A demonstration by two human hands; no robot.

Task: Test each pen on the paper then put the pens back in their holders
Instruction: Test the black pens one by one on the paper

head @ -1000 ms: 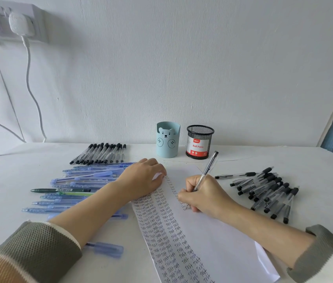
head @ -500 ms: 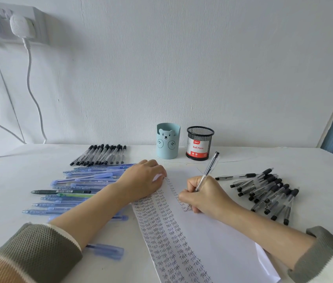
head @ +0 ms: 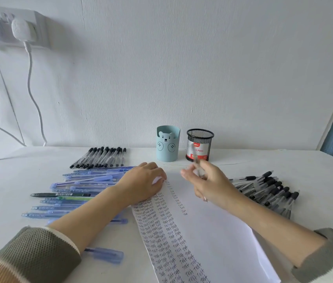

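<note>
A white paper point(head: 212, 231) covered in columns of the written word "test" lies in front of me. My left hand point(head: 143, 183) presses flat on its top left corner. Lifted above the sheet, my right hand point(head: 208, 182) holds a clear pen point(head: 197, 163), blurred with motion. A light blue bear holder point(head: 168, 144) and a black mesh holder point(head: 199, 145) stand at the back by the wall. Several black-capped pens point(head: 267, 190) lie in a pile on the right.
Several blue pens point(head: 79, 190) lie spread on the left, with a row of black pens point(head: 100, 157) behind them. One blue cap point(head: 106, 255) lies near my left forearm. Wall sockets point(head: 12, 27) with white cables hang at the upper left.
My right hand has lifted the pen off the paper and moved up and right, toward the holders. The left hand stays pressed on the paper.
</note>
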